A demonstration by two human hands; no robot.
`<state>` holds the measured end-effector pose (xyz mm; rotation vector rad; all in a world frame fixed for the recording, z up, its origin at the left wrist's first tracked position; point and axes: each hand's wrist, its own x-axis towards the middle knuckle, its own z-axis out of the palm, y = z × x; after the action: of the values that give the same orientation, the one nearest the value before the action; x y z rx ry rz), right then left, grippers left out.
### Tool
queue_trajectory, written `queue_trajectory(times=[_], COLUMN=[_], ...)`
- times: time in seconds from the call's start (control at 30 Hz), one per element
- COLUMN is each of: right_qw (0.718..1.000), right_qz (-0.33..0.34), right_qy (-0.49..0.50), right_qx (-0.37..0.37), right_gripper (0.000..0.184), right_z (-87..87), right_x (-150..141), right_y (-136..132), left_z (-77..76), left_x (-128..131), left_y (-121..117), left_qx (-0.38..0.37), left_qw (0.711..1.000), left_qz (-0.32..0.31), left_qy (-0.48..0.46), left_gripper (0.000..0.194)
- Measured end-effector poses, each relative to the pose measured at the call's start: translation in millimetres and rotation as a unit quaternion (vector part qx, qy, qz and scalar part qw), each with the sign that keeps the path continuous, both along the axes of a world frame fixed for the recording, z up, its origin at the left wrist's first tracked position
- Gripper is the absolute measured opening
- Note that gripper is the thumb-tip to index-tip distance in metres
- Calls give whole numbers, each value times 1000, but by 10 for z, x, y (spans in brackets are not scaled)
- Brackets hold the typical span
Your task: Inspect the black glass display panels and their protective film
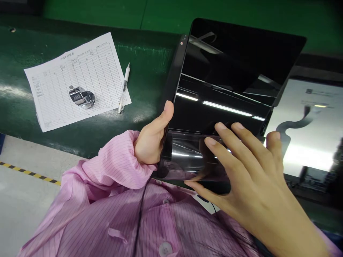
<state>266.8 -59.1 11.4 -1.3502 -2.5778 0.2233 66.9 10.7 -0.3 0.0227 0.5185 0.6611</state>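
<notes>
Indoors, setting: a person in a pink striped smock is standing at a dark green bench, its glossy top catching streaks of light.
Tablet: a black tablet is being held tilted up above the bench's near edge, its dark glass mirroring ceiling lamps.
Left hand: the left hand is gripping the tablet's left edge, thumb lying along the frame.
Right hand: the right hand is lying open, fingers spread on the lower glass, thumb hooking under the bottom edge.
Bench top: a ruled form is lying well left of the tablet, a metal tally counter sitting on it and a white pen resting across its right edge.
Right side: a pale printed sheet is lying flat beyond the tablet.
Floor: grey concrete is showing at lower left, a yellow-and-black stripe crossing it; green flooring is running behind the bench.
</notes>
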Motion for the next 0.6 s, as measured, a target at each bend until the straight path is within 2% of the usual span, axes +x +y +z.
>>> queue_trajectory(times=[0.23,0.6], right_qw=[1000,1000], right_qz=[2,-6], right_qy=[-5,7], right_qx=[-2,2], right_gripper=[83,81], right_z=[28,25], right_x=[-4,-29], right_y=[8,25], left_z=[48,42], left_x=[19,27], left_y=[13,4], left_qx=[-43,-25], left_qw=[999,999], left_qz=[19,30], left_qy=[8,15], left_gripper=[59,59])
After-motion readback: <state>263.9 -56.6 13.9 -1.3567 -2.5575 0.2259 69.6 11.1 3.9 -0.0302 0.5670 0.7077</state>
